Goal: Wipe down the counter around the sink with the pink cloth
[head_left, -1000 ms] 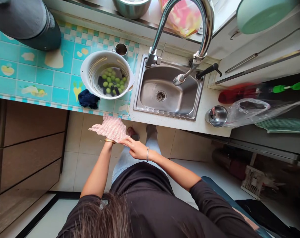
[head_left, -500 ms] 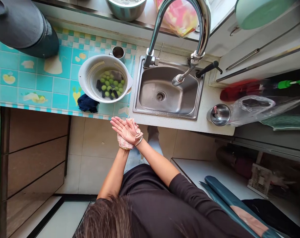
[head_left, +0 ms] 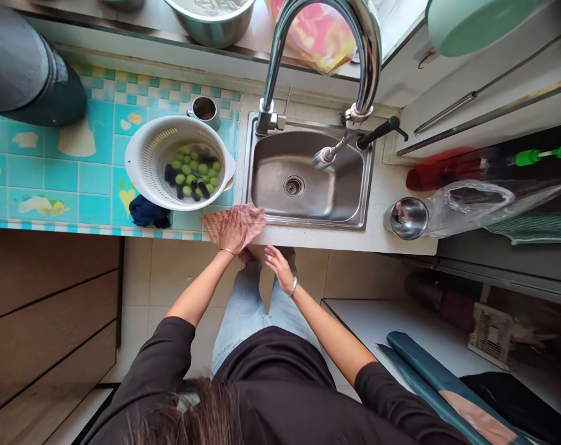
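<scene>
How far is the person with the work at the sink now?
Green fruit already lies in the white colander; the sink is empty. In hand: the left hand presses a pink cloth flat on the counter edge. The right hand hangs free. The dark rag lies untouched.

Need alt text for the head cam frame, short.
Seen from above, a person's left hand presses flat on a pink cloth at the counter edge beside a steel sink, while the right hand hangs open just below. A white colander of green fruit sits on the tiled counter.

colander (head_left: 143,164) left of sink (head_left: 266,198), cloth (head_left: 252,217) on counter edge before both
</scene>
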`<state>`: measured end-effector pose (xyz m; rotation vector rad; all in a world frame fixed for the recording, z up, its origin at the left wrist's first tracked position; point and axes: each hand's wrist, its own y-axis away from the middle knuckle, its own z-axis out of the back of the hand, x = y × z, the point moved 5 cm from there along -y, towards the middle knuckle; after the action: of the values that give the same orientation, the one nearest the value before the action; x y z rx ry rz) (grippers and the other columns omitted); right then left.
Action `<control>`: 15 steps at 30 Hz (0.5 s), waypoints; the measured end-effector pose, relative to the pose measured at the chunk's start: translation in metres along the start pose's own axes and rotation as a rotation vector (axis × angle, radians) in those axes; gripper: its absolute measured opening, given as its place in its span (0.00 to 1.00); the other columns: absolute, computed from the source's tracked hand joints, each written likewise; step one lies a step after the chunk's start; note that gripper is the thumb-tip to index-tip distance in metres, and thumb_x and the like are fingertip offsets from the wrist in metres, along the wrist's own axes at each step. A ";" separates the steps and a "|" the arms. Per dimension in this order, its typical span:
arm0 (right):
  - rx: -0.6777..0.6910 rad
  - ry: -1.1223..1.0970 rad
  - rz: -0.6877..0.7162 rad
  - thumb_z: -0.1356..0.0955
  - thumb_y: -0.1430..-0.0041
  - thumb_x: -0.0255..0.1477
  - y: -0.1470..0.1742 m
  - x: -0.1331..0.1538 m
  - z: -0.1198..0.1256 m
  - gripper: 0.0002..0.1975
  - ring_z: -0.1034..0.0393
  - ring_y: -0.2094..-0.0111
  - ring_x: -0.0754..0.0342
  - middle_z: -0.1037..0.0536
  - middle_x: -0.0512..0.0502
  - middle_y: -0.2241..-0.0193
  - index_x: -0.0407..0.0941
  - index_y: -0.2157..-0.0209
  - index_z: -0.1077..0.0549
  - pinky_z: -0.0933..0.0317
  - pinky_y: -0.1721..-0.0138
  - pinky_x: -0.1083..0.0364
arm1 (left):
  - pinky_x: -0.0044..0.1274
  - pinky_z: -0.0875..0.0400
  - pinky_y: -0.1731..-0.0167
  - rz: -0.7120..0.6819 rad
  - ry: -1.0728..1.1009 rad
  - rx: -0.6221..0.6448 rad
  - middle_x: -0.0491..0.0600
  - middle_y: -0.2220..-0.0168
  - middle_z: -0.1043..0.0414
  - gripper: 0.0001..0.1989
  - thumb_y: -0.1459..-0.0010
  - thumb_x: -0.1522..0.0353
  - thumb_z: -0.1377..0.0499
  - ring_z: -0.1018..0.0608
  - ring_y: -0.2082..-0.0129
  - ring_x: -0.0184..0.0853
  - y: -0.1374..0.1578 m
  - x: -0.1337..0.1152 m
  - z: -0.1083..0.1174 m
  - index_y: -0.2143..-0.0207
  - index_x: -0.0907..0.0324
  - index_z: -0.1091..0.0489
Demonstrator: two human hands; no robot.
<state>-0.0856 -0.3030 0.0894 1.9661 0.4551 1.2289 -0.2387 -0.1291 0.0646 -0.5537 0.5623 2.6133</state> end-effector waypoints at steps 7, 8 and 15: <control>-0.025 0.165 0.241 0.25 0.43 0.47 -0.019 0.025 -0.017 0.37 0.31 0.33 0.42 0.28 0.35 0.33 0.47 0.36 0.29 0.33 0.32 0.39 | 0.41 0.55 0.20 0.047 0.059 -0.198 0.62 0.21 0.54 0.34 0.26 0.65 0.55 0.49 0.20 0.46 -0.132 -0.012 0.019 0.22 0.71 0.48; -0.020 0.158 0.241 0.25 0.42 0.47 -0.020 0.027 -0.017 0.36 0.30 0.34 0.42 0.28 0.34 0.34 0.47 0.36 0.29 0.32 0.33 0.39 | 0.41 0.56 0.20 0.057 0.064 -0.214 0.62 0.21 0.55 0.34 0.26 0.66 0.55 0.50 0.20 0.46 -0.152 -0.014 0.023 0.22 0.72 0.48; 0.020 0.158 0.175 0.26 0.39 0.44 -0.026 0.036 0.002 0.33 0.23 0.41 0.43 0.26 0.35 0.35 0.49 0.36 0.30 0.24 0.42 0.43 | 0.41 0.60 0.20 0.165 0.183 -0.319 0.62 0.20 0.58 0.34 0.27 0.70 0.55 0.52 0.19 0.44 -0.274 -0.026 0.052 0.22 0.72 0.52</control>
<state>-0.0643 -0.2633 0.0910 1.9667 0.3805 1.5022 -0.1054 0.1162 0.0388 -0.8875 0.2515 2.8487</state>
